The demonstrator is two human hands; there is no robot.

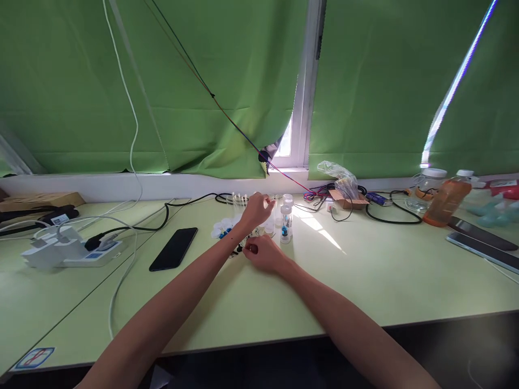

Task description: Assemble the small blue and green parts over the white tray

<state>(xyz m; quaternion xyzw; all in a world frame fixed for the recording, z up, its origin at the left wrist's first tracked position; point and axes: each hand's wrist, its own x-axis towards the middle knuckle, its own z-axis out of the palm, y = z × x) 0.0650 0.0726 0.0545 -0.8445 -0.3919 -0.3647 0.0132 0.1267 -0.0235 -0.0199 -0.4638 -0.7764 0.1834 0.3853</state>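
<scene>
1. The left hand (256,209) is above the cluster of small parts, toward the far edge of the table (365,278). Its fingers are bent, and thumb and forefinger are close together; I cannot tell if something is between them.
2. The right hand (265,254) is lower, nearer to the table's front edge. Its fingers are curled, with the tips beside a small black piece (239,248); I cannot tell if they have hold of it.
3. Around the hands, between the middle of the table and its far edge, are clear tubes (234,204), white caps (218,231) and blue pieces (224,233). Just right of the hands, one upright capped tube (286,224) has blue pieces inside.
4. At the table's front left corner there is a sticker (35,357) with a blue border and a red mark, which I cannot read surely.
5. Near the left edge lies a dark phone (173,249), showing no readable brand. Beyond this edge, a white power strip (91,254) lies on the adjoining surface.
6. Toward the far right corner, an orange bottle (446,201) leans. Left of it is a blue packet (377,199), its print too small for reading.
</scene>
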